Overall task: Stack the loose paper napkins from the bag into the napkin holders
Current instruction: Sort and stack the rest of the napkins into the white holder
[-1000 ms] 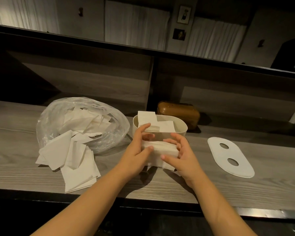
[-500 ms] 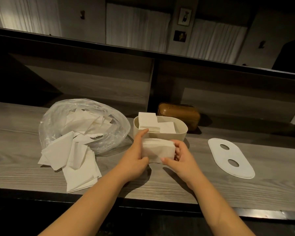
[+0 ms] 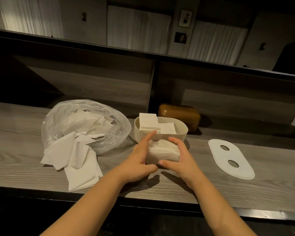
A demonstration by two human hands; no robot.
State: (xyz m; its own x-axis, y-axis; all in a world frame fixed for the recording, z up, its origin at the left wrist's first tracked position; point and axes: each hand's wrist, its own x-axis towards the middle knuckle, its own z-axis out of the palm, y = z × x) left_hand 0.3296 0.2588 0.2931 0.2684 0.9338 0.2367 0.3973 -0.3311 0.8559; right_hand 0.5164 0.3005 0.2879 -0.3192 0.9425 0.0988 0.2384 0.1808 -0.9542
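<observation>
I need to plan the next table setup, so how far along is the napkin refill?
Partly done: the white holder already has some napkins. In hand: the left hand and right hand grip a stack just in front of it. Left: many loose napkins spilling from the bag, and the lid lies aside.

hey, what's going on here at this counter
A person is refilling a napkin holder. The left hand and right hand hold a stack of napkins between them, just in front of the open, partly filled holder. Its lid lies to the right; a bag spills loose napkins at left.
</observation>
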